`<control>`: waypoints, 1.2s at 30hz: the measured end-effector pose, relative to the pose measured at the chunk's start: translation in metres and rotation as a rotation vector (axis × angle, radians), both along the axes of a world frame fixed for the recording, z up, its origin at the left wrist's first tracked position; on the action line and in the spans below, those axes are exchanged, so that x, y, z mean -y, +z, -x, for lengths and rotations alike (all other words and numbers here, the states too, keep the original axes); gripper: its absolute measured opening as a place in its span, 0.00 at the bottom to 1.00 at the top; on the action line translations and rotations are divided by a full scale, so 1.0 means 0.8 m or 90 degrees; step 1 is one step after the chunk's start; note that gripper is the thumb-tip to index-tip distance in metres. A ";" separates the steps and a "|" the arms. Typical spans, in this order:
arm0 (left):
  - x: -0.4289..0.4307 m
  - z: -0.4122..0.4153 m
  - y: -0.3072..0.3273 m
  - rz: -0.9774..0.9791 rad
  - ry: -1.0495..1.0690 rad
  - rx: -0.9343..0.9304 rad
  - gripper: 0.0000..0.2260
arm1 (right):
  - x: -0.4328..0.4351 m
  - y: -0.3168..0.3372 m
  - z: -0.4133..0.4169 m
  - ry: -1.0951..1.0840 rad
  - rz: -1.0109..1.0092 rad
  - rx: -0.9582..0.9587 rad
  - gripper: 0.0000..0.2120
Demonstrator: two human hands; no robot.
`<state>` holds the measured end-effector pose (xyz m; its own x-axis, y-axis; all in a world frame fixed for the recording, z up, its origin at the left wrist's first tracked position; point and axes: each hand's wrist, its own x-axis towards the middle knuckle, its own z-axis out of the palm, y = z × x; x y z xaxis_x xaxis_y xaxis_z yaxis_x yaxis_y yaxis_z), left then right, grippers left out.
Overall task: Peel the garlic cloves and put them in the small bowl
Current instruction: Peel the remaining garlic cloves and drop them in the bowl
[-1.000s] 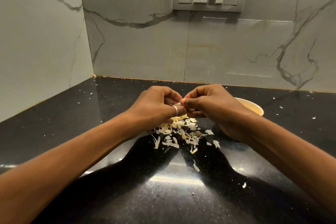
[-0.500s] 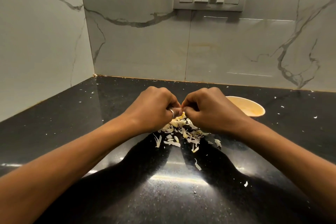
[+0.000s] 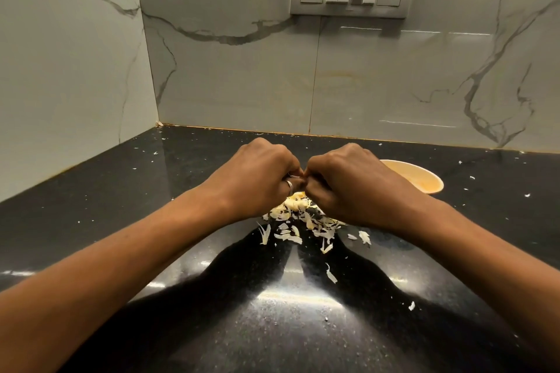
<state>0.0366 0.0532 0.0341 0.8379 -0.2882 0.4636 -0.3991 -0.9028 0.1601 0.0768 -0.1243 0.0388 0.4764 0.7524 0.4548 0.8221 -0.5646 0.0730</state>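
Mid-peel just left of the bowl [image 3: 424,182]: your left hand [image 3: 257,179] and right hand [image 3: 348,188] clench together, seemingly on a clove hidden between them, over the peels [image 3: 300,221]; next, strip its skin and drop it in the bowl.
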 end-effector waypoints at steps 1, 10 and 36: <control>0.000 0.000 0.000 -0.012 -0.006 0.002 0.11 | 0.001 0.000 0.000 0.000 0.006 -0.003 0.13; 0.001 0.006 0.002 -0.026 -0.053 0.059 0.11 | 0.004 -0.001 -0.004 0.036 -0.002 -0.039 0.18; 0.001 0.007 0.009 0.053 -0.067 0.075 0.05 | 0.001 0.005 -0.002 -0.065 -0.284 -0.500 0.15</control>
